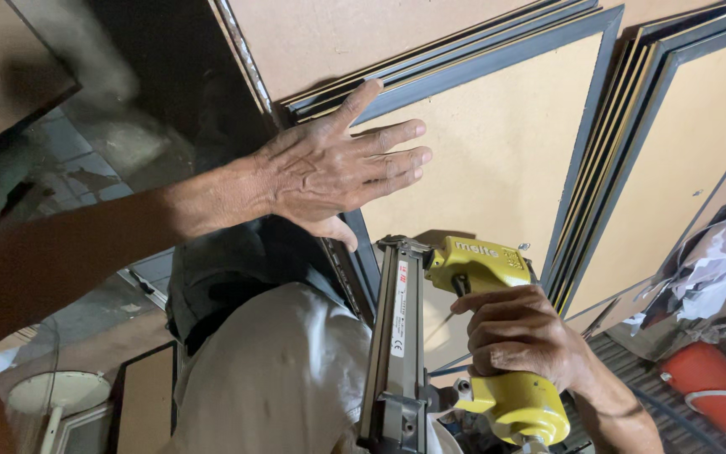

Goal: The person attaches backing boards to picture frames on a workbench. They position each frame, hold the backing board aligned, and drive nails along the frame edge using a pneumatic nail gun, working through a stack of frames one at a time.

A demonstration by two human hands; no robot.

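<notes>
Currently the left hand point(338, 168) lies spread flat on the tan backing board of a dark-edged picture frame point(497, 160). The right hand point(518, 336) is wrapped around a yellow pneumatic stapler point(472, 336), nose at the frame's edge. Risk: fingers near the nose; board may slip.

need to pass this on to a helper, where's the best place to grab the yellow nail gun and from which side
Judging by its shape, take the yellow nail gun by its handle, where the right hand already wraps it, coming from the right. The long metal magazine blocks the left side, and the nose points at the framed board.
</notes>
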